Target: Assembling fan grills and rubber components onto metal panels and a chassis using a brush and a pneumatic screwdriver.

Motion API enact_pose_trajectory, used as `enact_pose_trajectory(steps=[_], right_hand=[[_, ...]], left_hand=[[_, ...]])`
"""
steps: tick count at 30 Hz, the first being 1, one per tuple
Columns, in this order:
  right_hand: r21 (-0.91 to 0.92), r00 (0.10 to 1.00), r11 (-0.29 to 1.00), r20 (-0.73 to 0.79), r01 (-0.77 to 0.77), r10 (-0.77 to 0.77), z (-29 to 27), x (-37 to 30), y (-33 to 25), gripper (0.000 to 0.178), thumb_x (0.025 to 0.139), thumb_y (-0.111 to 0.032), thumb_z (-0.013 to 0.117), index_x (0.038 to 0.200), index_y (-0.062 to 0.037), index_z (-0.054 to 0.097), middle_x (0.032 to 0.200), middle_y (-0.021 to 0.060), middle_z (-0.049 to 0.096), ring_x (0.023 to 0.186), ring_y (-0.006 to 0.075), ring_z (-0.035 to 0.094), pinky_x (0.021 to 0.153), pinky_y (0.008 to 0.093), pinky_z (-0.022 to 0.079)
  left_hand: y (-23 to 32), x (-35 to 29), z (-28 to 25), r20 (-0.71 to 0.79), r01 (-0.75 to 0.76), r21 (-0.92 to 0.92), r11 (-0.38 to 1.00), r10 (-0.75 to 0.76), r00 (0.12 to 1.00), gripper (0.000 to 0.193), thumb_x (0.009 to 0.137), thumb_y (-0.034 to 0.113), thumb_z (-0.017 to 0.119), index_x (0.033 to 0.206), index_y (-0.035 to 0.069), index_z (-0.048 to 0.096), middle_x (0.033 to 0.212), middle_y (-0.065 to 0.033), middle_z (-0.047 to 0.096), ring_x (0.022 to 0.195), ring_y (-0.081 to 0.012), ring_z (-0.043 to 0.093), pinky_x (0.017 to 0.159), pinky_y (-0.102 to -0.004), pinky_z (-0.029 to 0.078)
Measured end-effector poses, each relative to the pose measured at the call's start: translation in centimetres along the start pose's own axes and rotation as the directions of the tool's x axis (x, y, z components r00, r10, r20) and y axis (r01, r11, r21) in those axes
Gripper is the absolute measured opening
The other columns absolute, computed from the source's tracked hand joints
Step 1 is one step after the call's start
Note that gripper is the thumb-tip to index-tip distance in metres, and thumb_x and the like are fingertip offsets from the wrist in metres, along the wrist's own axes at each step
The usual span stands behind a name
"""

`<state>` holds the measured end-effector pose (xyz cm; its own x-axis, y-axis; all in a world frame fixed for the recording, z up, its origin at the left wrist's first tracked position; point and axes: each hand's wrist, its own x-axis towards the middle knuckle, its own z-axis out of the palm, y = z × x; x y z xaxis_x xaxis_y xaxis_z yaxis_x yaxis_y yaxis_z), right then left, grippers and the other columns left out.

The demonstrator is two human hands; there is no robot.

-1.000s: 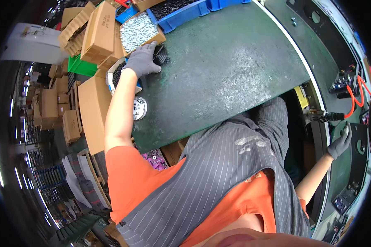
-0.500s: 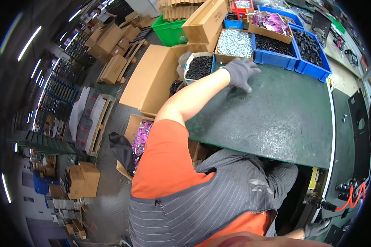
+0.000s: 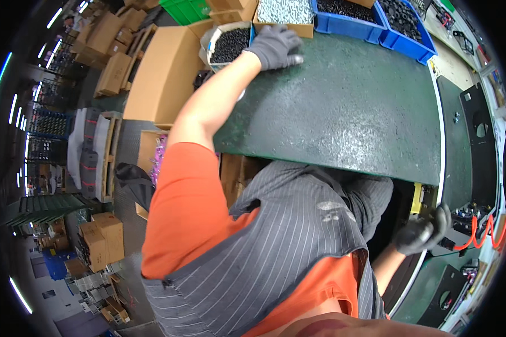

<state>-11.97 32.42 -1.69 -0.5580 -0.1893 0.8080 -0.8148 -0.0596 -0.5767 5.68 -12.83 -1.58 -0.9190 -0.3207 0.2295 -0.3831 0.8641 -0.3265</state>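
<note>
We held our left hand [image 3: 274, 47], grip spread, beside the box of black pieces [image 3: 211, 53], probably set along the bench [image 3: 348, 101] for easy reach, but couldn't tell whether our right hand [image 3: 419, 233] gripped anything.

Silver-parts carton [image 3: 303, 30] partly out of frame

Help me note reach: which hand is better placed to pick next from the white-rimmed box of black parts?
Probably the left hand: it's beside the box; the right hand is off the near-right corner of the workbench.
</note>
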Motion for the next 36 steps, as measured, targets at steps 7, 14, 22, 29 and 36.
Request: enact_pose_trajectory(steps=[7,14,22,29,36], right_hand=[[-0.042,0.851,0.987,0.500,-0.158,0.158,7.7,-1.5,-1.8,0.028,0.081,-0.010,0.050,0.106,0.0029,0.053,0.112,0.0172,0.050,0.103,0.0276,0.051,0.090,0.0373,0.041],[-0.303,0.774,0.950,0.619,0.080,0.132,11.8,-4.1,0.2,0.023,0.083,-0.014,0.055,0.100,0.0008,0.060,0.101,0.0153,0.057,0.097,0.0302,0.051,0.087,0.0391,0.039],[-0.411,0.779,0.911,0.576,0.012,0.249,13.0,-4.7,0.2,0.021,0.086,-0.014,0.052,0.097,0.0025,0.059,0.095,0.0134,0.057,0.092,0.0270,0.051,0.085,0.0374,0.040],[-0.479,0.786,0.877,0.531,-0.028,0.315,13.8,-4.7,-0.6,0.024,0.086,-0.016,0.051,0.097,0.0040,0.059,0.093,0.0144,0.056,0.089,0.0265,0.051,0.084,0.0371,0.040],[-0.502,0.786,0.864,0.514,-0.051,0.345,14.6,-4.5,-1.1,0.024,0.085,-0.016,0.050,0.096,0.0042,0.058,0.094,0.0139,0.053,0.089,0.0257,0.051,0.085,0.0376,0.040]], left_hand=[[-9.1,-9.6,-5.9,-0.472,0.253,-0.394,0.883,-0.431,0.769,0.040,0.083,0.040,0.056,0.106,0.008,0.061,0.102,-0.0115,0.061,0.094,-0.0286,0.057,0.085,-0.0347,0.044],[-12.9,-27.0,5.8,0.484,0.838,-0.383,0.388,-0.689,0.540,0.036,0.079,0.034,0.060,0.100,0.005,0.064,0.098,-0.0142,0.064,0.093,-0.0288,0.060,0.082,-0.0349,0.046],[-10.7,-22.6,10.9,0.534,0.900,-0.431,0.066,-0.785,0.313,0.060,0.080,0.051,0.055,0.119,0.006,0.053,0.116,-0.0201,0.056,0.106,-0.0333,0.055,0.091,-0.0400,0.042],[-11.6,-17.1,12.7,0.518,0.934,-0.356,0.034,-0.824,0.228,0.094,0.072,0.062,0.059,0.134,0.000,0.025,0.125,-0.0323,0.042,0.112,-0.0415,0.049,0.094,-0.0436,0.040],[-13.7,-19.6,23.5,0.647,0.838,-0.430,0.336,-0.532,0.546,0.051,0.084,0.037,0.047,0.121,0.001,0.050,0.122,-0.0204,0.052,0.112,-0.0340,0.051,0.096,-0.0376,0.039]])
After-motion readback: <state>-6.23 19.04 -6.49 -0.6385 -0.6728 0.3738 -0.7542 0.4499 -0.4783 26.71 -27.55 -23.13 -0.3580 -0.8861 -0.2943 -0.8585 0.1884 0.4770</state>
